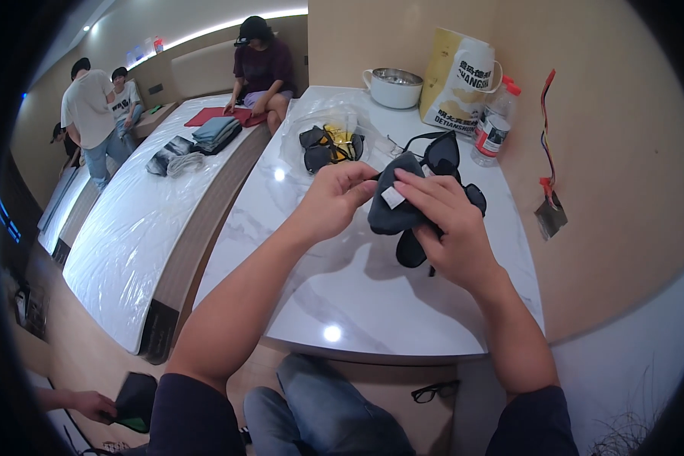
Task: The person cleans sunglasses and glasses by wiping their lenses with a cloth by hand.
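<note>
Over the table, both my hands hold a dark grey soft cloth [397, 218] with a small white label. My right hand [456, 232] presses its fingers flat on the cloth, thumb underneath. My left hand [329, 204] pinches at the cloth's left edge, where a thin dark piece shows; I cannot tell whether glasses are inside the folds. Black sunglasses [441, 155] lie just beyond the cloth, with a dark lens [411, 249] and another dark rim [476, 197] showing around my right hand. To the far left, a clear plastic bag [290, 135] holds several dark sunglasses [319, 152] and yellow ones.
A white mug-like pot [396, 93], a beige-and-white paper bag [442, 80] and plastic bottles [488, 140] stand at the table's back. Wires [545, 144] hang on the right wall. Left is a plastic-wrapped mattress [129, 262] with folded clothes, and several people. Eyeglasses [425, 394] lie below the table edge.
</note>
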`<state>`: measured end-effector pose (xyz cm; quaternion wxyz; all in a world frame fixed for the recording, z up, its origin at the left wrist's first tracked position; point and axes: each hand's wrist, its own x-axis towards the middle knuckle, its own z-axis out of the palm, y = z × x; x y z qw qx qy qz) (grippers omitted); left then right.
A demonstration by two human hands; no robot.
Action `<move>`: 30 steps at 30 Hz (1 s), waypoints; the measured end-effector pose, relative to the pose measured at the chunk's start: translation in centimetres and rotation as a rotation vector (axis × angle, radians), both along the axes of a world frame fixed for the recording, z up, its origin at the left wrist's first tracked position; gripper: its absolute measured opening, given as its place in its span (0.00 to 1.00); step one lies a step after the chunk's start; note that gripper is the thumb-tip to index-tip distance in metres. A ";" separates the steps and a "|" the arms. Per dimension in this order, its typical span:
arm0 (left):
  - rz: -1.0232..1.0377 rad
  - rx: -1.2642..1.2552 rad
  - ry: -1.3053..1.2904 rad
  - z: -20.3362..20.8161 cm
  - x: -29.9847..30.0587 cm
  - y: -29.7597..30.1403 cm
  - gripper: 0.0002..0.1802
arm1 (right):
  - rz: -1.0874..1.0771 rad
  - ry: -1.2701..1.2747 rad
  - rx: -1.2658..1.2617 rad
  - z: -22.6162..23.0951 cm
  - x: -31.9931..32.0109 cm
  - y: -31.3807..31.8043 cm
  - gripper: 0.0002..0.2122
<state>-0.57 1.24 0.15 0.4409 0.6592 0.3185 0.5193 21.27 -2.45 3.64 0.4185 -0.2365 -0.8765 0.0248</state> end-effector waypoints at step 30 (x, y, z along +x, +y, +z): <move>0.009 -0.009 0.072 -0.1 -0.6 0.2 0.07 | -0.098 0.073 0.054 -0.5 0.4 0.8 0.26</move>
